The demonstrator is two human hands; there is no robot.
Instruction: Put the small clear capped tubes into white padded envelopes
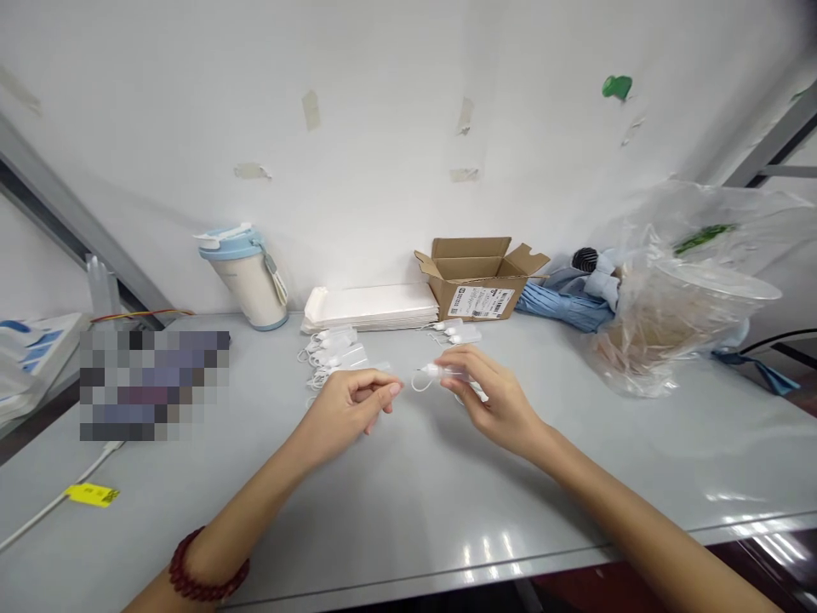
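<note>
My right hand [498, 396] pinches a small clear needle-tip bottle [432, 372] above the table. Its white top, with a thin tip and a looped white strap, points left. Close by, my left hand [348, 407] has thumb and fingers pressed together, apart from the bottle; whatever sits in that pinch, if anything, is too small or hidden. Behind the left hand lies a group of similar clear bottles [335, 347] with white loops, partly covered by it. A few more bottles [460, 332] lie in front of the carton, and something white shows beneath my right fingers.
A stack of white padded envelopes [376, 306] and an open cardboard box [482, 281] stand against the wall. To the left are a tumbler [248, 277] and a blurred-out item with a white cable [51, 519]. Blue cloth [565, 302] and a plastic-wrapped spool [677, 306] occupy the right.
</note>
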